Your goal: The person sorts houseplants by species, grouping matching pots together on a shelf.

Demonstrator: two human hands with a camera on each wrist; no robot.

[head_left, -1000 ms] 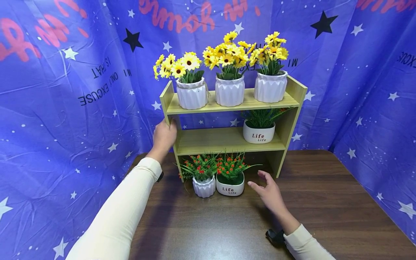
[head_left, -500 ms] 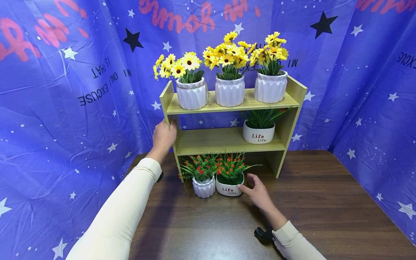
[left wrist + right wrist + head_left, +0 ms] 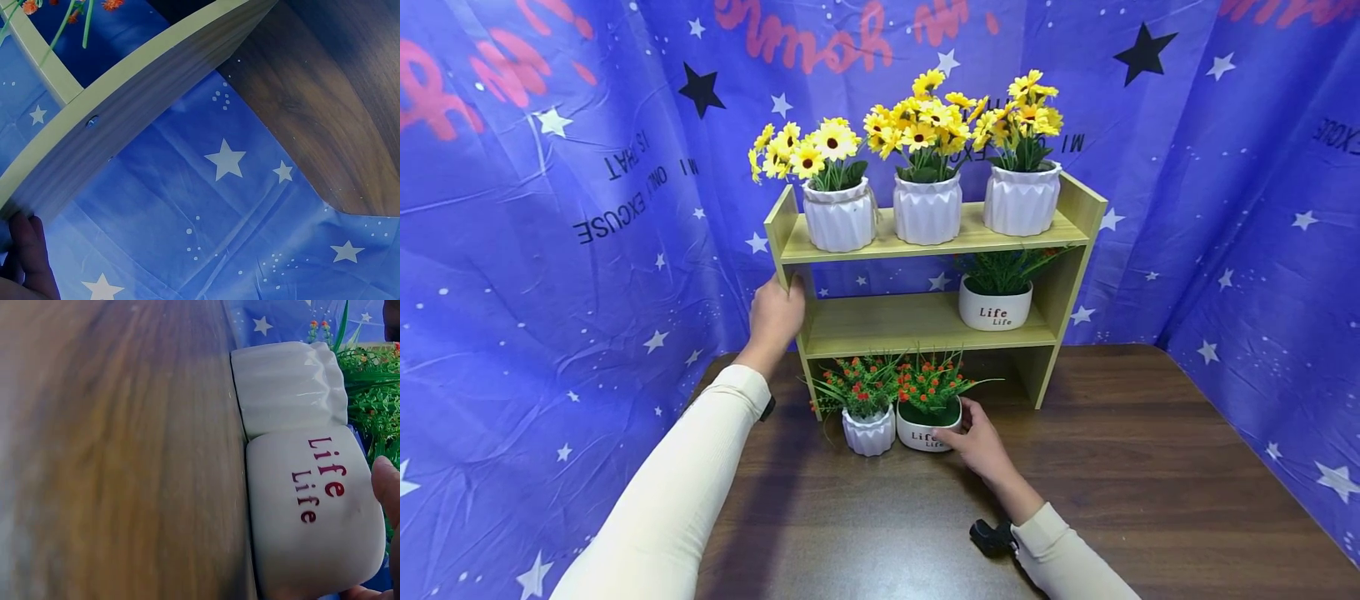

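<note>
My left hand [image 3: 777, 315] grips the left side panel of a light wooden shelf [image 3: 887, 325]; in the left wrist view its fingers [image 3: 31, 250] lie against that panel [image 3: 131, 106]. Low on the right, my right hand [image 3: 983, 446] holds the right end of a white oval flowerpot [image 3: 917, 437] lettered "Life", thumb across the front and fingers at the side. Red-flowered greenery [image 3: 931, 385] fills this pot. Touching it on the left stands a white ribbed flowerpot [image 3: 869, 433] with similar red flowers. The right wrist view shows the oval flowerpot [image 3: 312, 544] on the table, thumb near its rim.
Three ribbed white pots of yellow flowers [image 3: 927, 208] line the top shelf. Another "Life" pot [image 3: 995, 308] sits at the right of the middle shelf. The brown table [image 3: 1120, 467] ends at a blue star-printed curtain [image 3: 1247, 208].
My right hand has moved left from beside the oval flowerpot and taken hold of its right end. My left hand stays on the shelf panel; the pots have not visibly moved.
</note>
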